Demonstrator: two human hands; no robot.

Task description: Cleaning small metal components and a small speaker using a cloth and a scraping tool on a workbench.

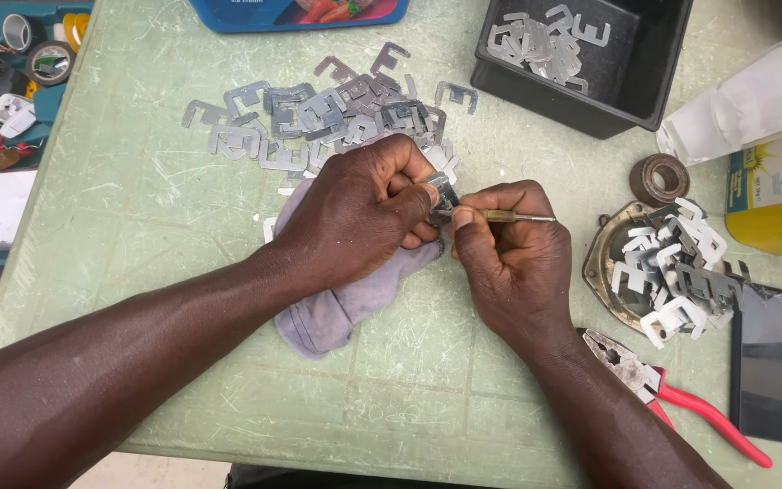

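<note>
The left hand is closed around a small metal block, which sits between its fingers over a grey cloth. The right hand is closed too; it pinches a thin tool with a yellowish handle, whose tip touches the block. Just beyond both hands lies a heap of flat E-shaped metal plates on the green worktop. Farther behind the right hand stands a black bin with more plates. Beside the right wrist lie red-handled pliers, near a round dish of plates.
</note>
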